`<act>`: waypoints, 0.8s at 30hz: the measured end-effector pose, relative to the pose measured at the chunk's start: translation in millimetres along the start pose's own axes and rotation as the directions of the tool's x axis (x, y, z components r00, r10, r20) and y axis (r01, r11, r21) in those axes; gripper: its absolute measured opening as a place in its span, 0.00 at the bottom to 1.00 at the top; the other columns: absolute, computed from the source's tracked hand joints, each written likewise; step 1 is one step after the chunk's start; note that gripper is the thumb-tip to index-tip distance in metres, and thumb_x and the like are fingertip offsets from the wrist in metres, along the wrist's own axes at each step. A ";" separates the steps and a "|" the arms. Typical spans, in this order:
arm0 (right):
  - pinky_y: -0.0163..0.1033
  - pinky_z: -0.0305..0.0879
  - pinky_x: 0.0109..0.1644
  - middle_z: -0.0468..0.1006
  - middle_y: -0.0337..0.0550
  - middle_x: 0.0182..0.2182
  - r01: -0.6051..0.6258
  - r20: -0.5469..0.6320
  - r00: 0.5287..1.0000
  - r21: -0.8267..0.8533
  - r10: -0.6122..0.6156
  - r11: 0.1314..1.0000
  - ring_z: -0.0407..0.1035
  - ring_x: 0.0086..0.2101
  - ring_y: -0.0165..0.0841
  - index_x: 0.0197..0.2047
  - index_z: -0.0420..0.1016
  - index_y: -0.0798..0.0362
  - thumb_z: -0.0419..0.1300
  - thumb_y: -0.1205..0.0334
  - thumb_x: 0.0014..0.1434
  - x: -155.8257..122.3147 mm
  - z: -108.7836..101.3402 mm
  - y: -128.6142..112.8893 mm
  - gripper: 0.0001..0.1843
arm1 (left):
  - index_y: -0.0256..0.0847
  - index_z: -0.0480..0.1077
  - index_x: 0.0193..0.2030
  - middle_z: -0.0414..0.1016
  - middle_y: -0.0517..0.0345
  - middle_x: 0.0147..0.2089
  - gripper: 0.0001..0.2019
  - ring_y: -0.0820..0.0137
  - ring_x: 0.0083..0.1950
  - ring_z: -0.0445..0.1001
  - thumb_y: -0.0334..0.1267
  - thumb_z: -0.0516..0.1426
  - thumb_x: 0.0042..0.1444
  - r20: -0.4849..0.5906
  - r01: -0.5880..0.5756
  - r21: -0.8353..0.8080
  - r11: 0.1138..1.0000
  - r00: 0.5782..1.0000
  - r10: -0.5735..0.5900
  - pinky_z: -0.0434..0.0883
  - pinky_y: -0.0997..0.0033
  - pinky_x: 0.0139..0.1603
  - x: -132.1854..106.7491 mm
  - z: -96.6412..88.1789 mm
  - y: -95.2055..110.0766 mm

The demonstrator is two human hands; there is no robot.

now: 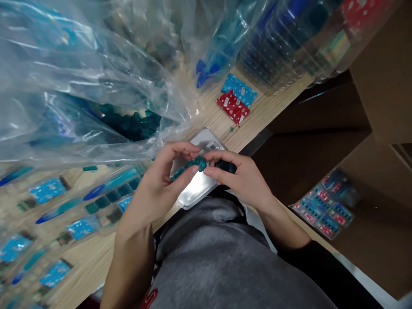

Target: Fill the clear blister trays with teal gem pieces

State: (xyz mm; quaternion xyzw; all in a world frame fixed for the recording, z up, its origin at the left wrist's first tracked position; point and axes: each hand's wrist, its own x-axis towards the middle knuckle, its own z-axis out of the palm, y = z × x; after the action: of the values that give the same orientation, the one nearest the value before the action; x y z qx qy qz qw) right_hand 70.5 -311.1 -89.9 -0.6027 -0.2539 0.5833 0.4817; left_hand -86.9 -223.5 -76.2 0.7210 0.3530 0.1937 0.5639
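Observation:
Small glossy teal pieces (201,163) are bunched between my two hands, above a flat silvery tray-like thing (198,191) with rounded corners. My left hand (170,171) has its thumb and fingertips closed on the pieces, and several more show along its palm side. From the other side, the thumb and fingers of my right hand (240,174) pinch the same cluster. A short black rounded object (228,166) shows by my right palm; what it belongs to is hidden.
A large clear plastic bag (128,77) of dark teal pieces (131,124) covers the far left. Blue (241,90) and red packets (233,106) lie on the wooden table. Blister-packed sets (106,193) spread leftward. At right, a cardboard box (363,184) holds packed sets (325,204).

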 end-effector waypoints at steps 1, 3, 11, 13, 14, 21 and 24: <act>0.32 0.65 0.33 0.76 0.34 0.30 -0.064 0.053 0.997 0.067 0.060 0.996 0.65 0.27 0.24 0.36 0.78 0.51 0.69 0.55 0.52 0.5 -1.4 -2.3 0.10 | 0.46 0.70 0.49 0.74 0.61 0.45 0.12 0.73 0.48 0.73 0.29 0.60 0.59 0.005 0.002 -0.023 1.000 1.000 -0.002 0.70 0.72 0.49 -0.7 -0.4 1.9; 0.31 0.60 0.27 0.72 0.31 0.26 -0.187 0.171 0.972 0.166 0.159 0.968 0.60 0.23 0.22 0.33 0.75 0.52 0.70 0.52 0.49 0.6 -3.9 -6.2 0.14 | 0.46 0.69 0.47 0.73 0.61 0.44 0.11 0.74 0.47 0.73 0.29 0.59 0.59 0.025 0.018 -0.049 0.999 1.000 -0.017 0.70 0.72 0.49 -2.2 -0.5 5.9; 0.37 0.62 0.37 0.73 0.33 0.27 -0.006 -0.043 0.999 -0.305 -0.008 0.952 0.66 0.29 0.28 0.32 0.70 0.51 0.64 0.53 0.58 -1.6 2.4 -2.3 0.12 | 0.44 0.66 0.44 0.72 0.60 0.41 0.08 0.69 0.43 0.71 0.30 0.55 0.58 -0.008 0.044 0.254 0.966 0.999 -0.043 0.65 0.63 0.46 0.8 11.8 3.6; 0.39 0.63 0.41 0.76 0.37 0.32 0.035 -0.098 0.991 -0.456 -0.090 0.889 0.69 0.33 0.31 0.35 0.71 0.52 0.61 0.57 0.61 -1.5 5.8 -1.3 0.08 | 0.44 0.67 0.43 0.74 0.60 0.40 0.07 0.67 0.44 0.72 0.30 0.54 0.58 -0.037 0.033 0.413 0.910 0.999 -0.020 0.64 0.60 0.47 4.6 14.9 2.4; 0.39 0.63 0.42 0.78 0.39 0.33 0.050 -0.111 0.986 -0.504 -0.122 0.863 0.71 0.35 0.32 0.36 0.72 0.52 0.60 0.59 0.62 -1.6 6.8 -1.2 0.06 | 0.44 0.68 0.42 0.75 0.60 0.40 0.07 0.66 0.44 0.73 0.30 0.54 0.58 -0.042 0.032 0.466 0.884 0.999 -0.014 0.64 0.59 0.47 6.3 15.6 2.3; 0.36 0.65 0.39 0.78 0.38 0.32 0.152 -0.167 0.955 -0.436 -0.246 0.887 0.70 0.33 0.29 0.35 0.74 0.52 0.60 0.61 0.62 -4.0 -4.4 -1.3 0.06 | 0.47 0.70 0.48 0.77 0.56 0.46 0.07 0.60 0.49 0.72 0.37 0.56 0.64 -0.036 -0.006 0.558 0.830 0.999 0.031 0.64 0.57 0.51 -0.2 14.9 0.1; 0.34 0.62 0.32 0.76 0.35 0.28 0.143 -0.255 0.944 -0.248 -0.207 0.958 0.65 0.25 0.25 0.33 0.74 0.51 0.62 0.60 0.60 -0.7 -15.5 -0.5 0.05 | 0.48 0.72 0.47 0.77 0.53 0.45 0.08 0.55 0.47 0.70 0.40 0.58 0.62 -0.069 -0.038 0.599 0.800 0.993 0.099 0.60 0.48 0.55 -4.9 23.4 -6.6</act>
State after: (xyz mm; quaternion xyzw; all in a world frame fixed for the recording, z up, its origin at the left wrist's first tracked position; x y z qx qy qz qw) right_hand 85.2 -316.0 -91.4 -0.7045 -0.3012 0.4146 0.4909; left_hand -76.3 -242.1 -88.7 0.8637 0.3964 0.1279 0.2836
